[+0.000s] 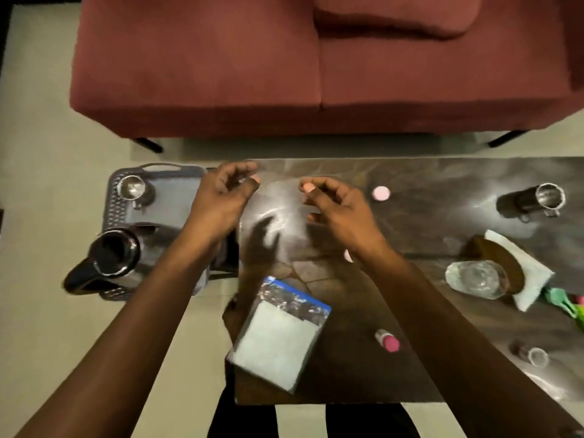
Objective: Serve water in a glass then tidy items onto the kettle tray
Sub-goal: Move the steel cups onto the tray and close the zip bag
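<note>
kettle (110, 254) black, lid open, upright on near end of grey tray (177, 191), just past table (410, 184) left edge | left hand (218, 200) + right hand (335, 207) over far-middle, thumb and fingertips pinching top corners of blurry clear bag (278, 216) | glass (475, 278) clear, looks empty, near right edge by brown coaster (502, 257)

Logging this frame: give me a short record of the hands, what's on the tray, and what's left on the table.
left hand: seems to pinch one top corner of a clear bag
right hand: seems to pinch the other corner
tray: holds kettle and one steel mug
off tray: second mug, glass, blue-zip packet
water in glass: cannot tell
</note>
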`<state>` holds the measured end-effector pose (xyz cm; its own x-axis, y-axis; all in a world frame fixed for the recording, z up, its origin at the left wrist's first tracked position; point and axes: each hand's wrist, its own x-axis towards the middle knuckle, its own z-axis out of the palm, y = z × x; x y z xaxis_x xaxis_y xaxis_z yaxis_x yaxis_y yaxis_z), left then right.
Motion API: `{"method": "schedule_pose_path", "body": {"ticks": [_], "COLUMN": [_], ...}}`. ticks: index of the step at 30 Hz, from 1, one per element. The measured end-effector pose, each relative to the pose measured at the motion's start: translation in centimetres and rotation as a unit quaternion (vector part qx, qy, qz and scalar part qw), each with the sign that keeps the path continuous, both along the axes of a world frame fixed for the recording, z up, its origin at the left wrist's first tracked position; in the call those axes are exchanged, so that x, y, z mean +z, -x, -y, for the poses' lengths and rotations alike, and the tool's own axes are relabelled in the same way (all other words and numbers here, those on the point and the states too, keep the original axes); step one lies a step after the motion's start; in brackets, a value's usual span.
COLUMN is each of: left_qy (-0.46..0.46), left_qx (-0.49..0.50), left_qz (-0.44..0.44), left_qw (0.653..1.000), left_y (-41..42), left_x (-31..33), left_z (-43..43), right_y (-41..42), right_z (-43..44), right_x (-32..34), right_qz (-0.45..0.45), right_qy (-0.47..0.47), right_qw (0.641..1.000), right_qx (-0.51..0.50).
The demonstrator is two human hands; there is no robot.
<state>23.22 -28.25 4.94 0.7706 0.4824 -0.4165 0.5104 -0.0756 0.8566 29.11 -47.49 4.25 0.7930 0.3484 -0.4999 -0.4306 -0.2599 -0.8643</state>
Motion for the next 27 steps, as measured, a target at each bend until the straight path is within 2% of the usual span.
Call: {"method": "schedule_pose_path", "body": {"ticks": [9, 19, 27], "left_qy": [0.036, 0.059, 0.087], "left_qx": [-0.059, -0.135, -0.2], "left_qz": [-0.019, -0.043, -0.069], "left_qw": [0.997, 0.988, 0.974], "left_y": [-8.4, -16.4, -21.8], "left_x": [-3.7, -8.1, -12.9], "left_z": [20.6, 34.2, 43.9], "right_y": [-9.3, -15.2, -19.7], "right_z": [19.9, 34.4, 45.4], "right_x": [-2.2, -5.7, -12.3], "right_qz": [0.032, 0.031, 0.101], "right_qy": [-0.002, 0.021, 0.144], "right_qw": [0.998, 0.984, 0.942], "right_qx": [-0.062, -0.174, -0.285]}}
